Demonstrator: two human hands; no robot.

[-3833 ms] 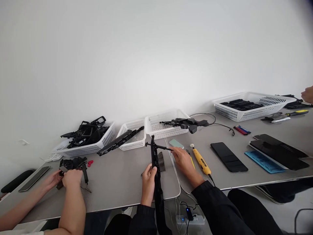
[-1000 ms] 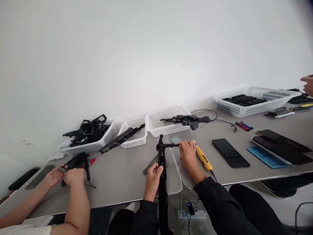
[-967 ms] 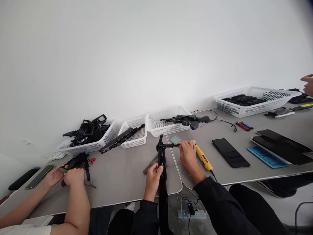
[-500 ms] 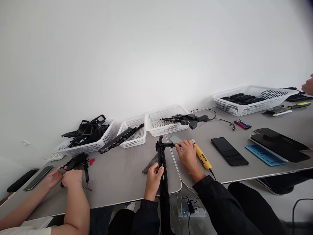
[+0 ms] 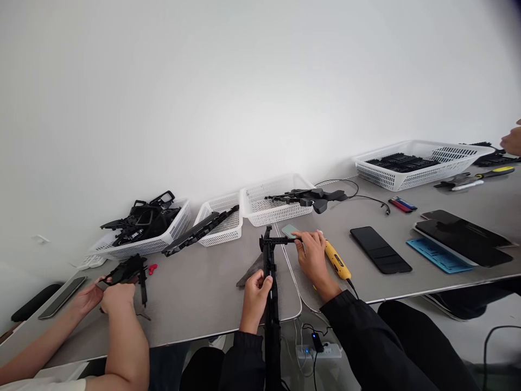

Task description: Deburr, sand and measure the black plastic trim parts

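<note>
My left hand [image 5: 256, 298] is closed around a long black plastic part [image 5: 269, 266], thumb lying along it. The part stands over the table's front edge, and its lower end runs down toward my lap. From its upper end a short black bar [image 5: 283, 240] juts out to the right. The fingers of my right hand [image 5: 315, 260] pinch the outer end of this bar; whether it is a separate piece I cannot tell. A yellow corded tool [image 5: 337, 260] lies just right of that hand. Behind the fingers is a pale green flat object [image 5: 289, 230].
White baskets [image 5: 222, 238] with black parts line the wall. A co-worker's hands [image 5: 118, 296] hold a black part at left; another person's hand [image 5: 512, 141] shows far right. A black phone [image 5: 380, 250], blue tray [image 5: 439, 255] and dark panels [image 5: 464, 236] lie right.
My right hand has shifted very slightly to the right at the bar's end. My left hand keeps its grip on the black part. The view has moved a little.
</note>
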